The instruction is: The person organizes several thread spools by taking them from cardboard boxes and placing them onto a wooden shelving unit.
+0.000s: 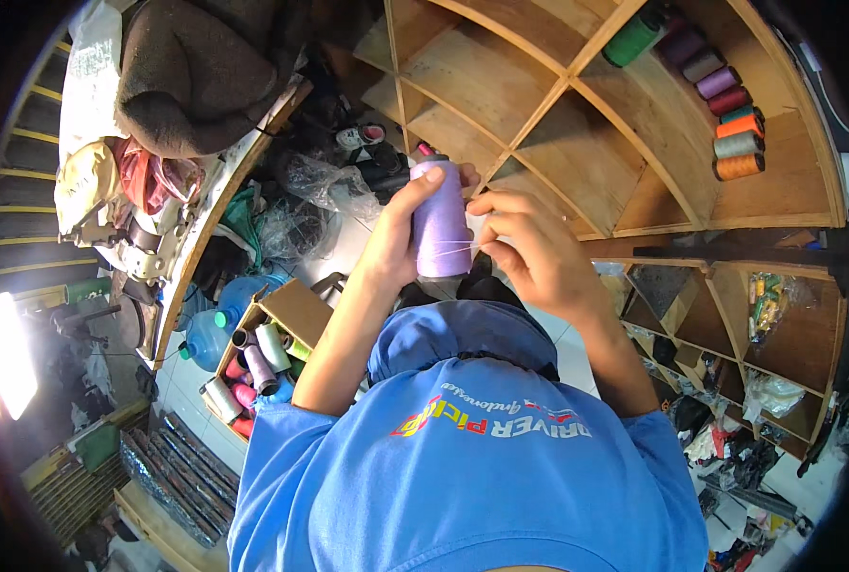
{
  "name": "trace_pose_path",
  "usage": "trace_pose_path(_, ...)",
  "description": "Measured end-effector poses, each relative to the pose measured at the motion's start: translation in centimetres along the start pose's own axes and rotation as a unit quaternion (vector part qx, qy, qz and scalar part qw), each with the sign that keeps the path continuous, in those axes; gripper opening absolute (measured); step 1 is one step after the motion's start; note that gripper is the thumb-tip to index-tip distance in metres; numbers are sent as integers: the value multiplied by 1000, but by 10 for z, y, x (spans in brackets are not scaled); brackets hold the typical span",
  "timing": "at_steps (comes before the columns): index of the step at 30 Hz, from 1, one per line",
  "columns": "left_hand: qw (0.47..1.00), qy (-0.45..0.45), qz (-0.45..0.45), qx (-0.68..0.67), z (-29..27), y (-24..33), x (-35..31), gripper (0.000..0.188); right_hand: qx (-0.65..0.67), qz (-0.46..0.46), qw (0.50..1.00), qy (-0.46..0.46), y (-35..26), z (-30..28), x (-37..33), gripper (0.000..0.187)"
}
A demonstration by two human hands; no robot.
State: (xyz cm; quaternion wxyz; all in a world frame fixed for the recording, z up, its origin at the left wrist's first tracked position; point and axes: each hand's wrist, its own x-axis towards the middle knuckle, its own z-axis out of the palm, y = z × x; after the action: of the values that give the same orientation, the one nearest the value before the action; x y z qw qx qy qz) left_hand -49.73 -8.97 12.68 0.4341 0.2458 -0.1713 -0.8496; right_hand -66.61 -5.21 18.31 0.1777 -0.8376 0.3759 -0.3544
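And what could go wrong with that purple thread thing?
The purple spool might slip, since only the left hand grips it. The loose thread between it and the right hand could tangle or snap if pulled hard. And if the spool dropped, it could perhaps roll among the crumpled plastic on the floor.
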Motion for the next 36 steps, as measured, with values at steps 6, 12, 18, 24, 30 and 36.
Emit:
trace_pose_path(6, 997, 35, 51, 46, -4, -1, 3, 44, 250, 93, 960, -86, 4, 4, -8, 8)
trace_pose_path(12, 992, 55, 60, 99, 0, -6, 6, 36, 437, 126, 890, 28, 5, 17, -9, 11)
trace_pose_path(18, 984, 156, 56, 60, -3, -10, 12, 37, 478, 138, 865, 67, 3, 17, -4, 11)
trace_pose_path(24, 984, 160, 83, 10, -7, -4, 10, 37, 479, 122, 862, 114, 5, 8, -7, 17)
trace_pose_path(30, 972, 185, 146, 20, -17, -2, 11, 36, 499, 117, 845, 153, 3, 5, -12, 16)
trace_pose_path(36, 953, 192, 190, 134, -6, -8, 4, 47, 336, 88, 929, 129, 2, -10, 8, 15)
